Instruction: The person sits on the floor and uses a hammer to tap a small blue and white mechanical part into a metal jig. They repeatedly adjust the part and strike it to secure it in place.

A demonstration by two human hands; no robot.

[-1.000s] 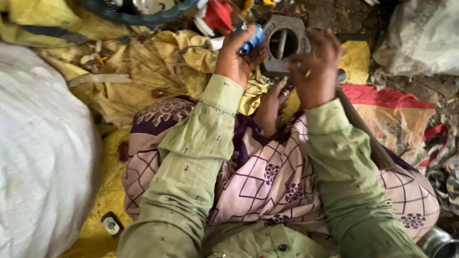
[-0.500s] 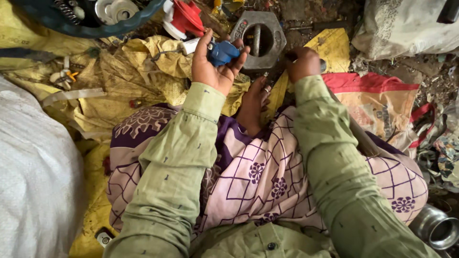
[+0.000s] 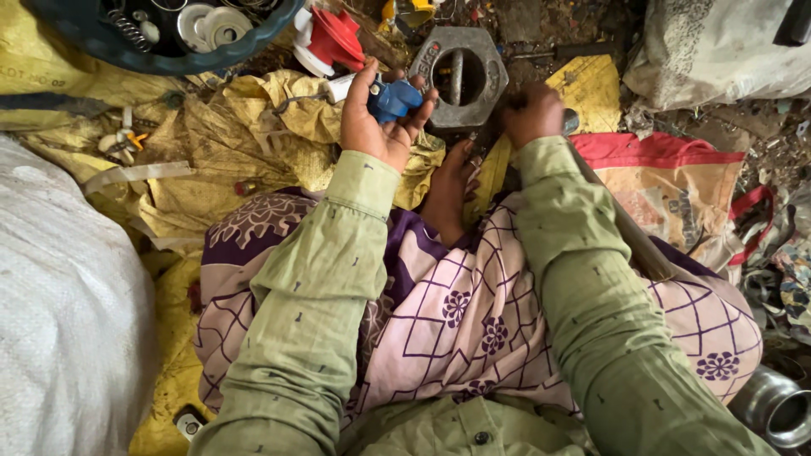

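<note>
Head cam: my left hand (image 3: 378,118) is pinching a blue plastic part (image 3: 394,98), right hand (image 3: 532,111) is curling into a fist, and the dark tub (image 3: 253,42) is holding springs and metal discs (image 3: 203,24).

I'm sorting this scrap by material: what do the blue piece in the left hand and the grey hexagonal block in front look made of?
The blue piece, gripped in the left hand, looks like moulded plastic: saturated colour, smooth, slightly glossy. The hexagonal block looks like cast metal, probably iron: dull grey, rough surface, thick walls around a round hole with a bar across it. The right hand is closed beside it; what it holds is hidden.
</note>
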